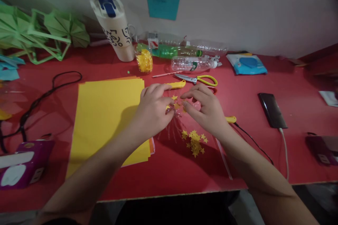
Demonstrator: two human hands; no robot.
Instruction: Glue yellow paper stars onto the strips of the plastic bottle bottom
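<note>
Clear plastic cut into thin strips point(171, 130), with several yellow stars among them, lies between my two hands. My left hand point(157, 109) is closed at its left side, thumb and fingers pinched on the strips. From the right, my right hand point(204, 109) curves in with thumb and index finger nearly together beside a yellow star point(176, 106); what they pinch is too small to make out. A pile of yellow paper stars point(194, 142) sits on the red table just below. Beyond my fingertips are a yellow utility knife point(178, 84) and yellow-handled scissors point(207, 79).
Yellow paper sheets point(105, 112) are stacked on the left. At the back stand a white tumbler point(116, 31) and a clear cup of yellow pieces point(144, 60), beside plastic bottles point(194, 64). A yellow corded tool point(230, 119) and a phone point(271, 110) lie right.
</note>
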